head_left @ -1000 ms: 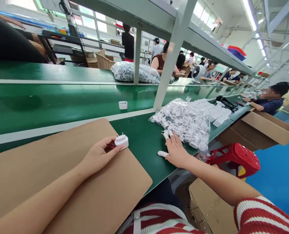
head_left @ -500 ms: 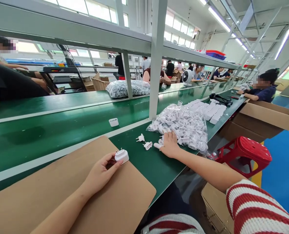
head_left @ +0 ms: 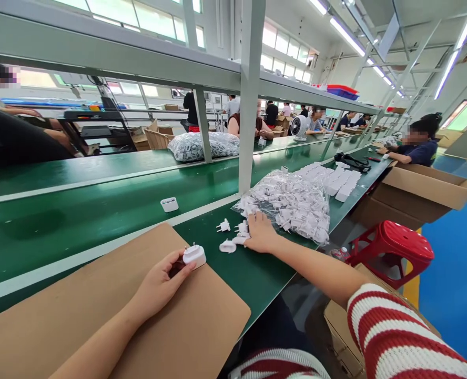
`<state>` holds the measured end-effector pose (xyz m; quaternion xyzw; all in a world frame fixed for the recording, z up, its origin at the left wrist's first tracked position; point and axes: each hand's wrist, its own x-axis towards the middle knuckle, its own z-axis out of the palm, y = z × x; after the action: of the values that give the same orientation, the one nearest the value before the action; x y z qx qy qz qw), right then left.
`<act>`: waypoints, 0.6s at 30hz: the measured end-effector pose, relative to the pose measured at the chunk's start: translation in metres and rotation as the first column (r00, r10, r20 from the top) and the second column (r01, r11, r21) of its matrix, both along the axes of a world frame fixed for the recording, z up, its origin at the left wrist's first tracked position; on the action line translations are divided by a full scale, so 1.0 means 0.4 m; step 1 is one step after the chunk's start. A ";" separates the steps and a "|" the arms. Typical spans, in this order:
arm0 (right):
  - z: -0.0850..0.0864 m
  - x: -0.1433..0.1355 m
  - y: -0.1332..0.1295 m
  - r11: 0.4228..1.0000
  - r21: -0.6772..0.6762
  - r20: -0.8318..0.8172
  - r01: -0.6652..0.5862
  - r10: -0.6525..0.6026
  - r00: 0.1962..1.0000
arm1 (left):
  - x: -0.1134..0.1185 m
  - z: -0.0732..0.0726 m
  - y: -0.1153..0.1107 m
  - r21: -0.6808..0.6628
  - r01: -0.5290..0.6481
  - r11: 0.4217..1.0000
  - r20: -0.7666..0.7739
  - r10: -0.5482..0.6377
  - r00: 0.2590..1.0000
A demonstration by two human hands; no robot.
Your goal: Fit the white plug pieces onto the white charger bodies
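Note:
My left hand (head_left: 164,279) pinches a white two-pin plug adapter (head_left: 194,256) between thumb and fingers, its pins pointing up, above the right end of a brown cardboard sheet (head_left: 111,300). Over on the green bench my right hand (head_left: 262,232) lies with fingers stretched out, touching loose white plug pieces (head_left: 241,238) in front of the bag. Further left are another oval plug piece (head_left: 227,246) and a two-pin plug piece (head_left: 223,225). A clear plastic bag (head_left: 292,202) full of such pieces lies beyond this hand; its fingertips are partly hidden.
A white oval housing (head_left: 169,205) rests on the green belt beyond the white strip. A grey post (head_left: 249,105) rises behind the bag. Rows of white housings (head_left: 342,183) lie farther along. A red stool (head_left: 393,250) and an open carton (head_left: 426,192) stand at right, near a co-worker (head_left: 418,142).
My right hand has moved left, and loose plug pieces have shifted left with it. The housing on the belt appears farther left. My left hand keeps its grip on the plug adapter.

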<state>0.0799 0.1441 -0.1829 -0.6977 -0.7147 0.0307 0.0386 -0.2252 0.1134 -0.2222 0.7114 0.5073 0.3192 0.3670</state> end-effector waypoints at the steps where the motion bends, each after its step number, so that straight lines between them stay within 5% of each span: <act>1: 0.000 -0.015 -0.019 0.999 -0.001 0.006 -0.052 0.052 0.999 | 0.001 0.001 0.001 0.008 -0.003 1.000 0.000 0.003 1.000; 5: 0.021 -0.058 -0.047 0.977 0.000 0.022 -0.214 0.214 0.977 | 0.004 0.001 0.004 0.037 -0.008 0.999 -0.009 0.008 1.000; 11: 0.085 -0.124 0.020 0.935 0.012 0.056 -0.355 0.354 0.933 | 0.010 -0.006 0.003 0.091 -0.015 0.996 0.064 0.009 0.998; 14: 0.088 -0.167 0.044 0.866 0.021 0.000 -0.500 0.500 0.866 | 0.011 -0.011 0.002 0.206 -0.239 0.949 0.130 0.215 0.968; 18: 0.048 -0.196 0.042 0.663 -0.039 -0.231 -0.747 0.722 0.653 | -0.014 -0.011 0.029 0.216 -0.581 0.785 0.161 0.558 0.814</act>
<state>0.0015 0.1609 -0.1638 -0.3427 -0.9247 0.1588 0.0471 -0.2307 0.1251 -0.2268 0.5515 0.6361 0.5085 0.1808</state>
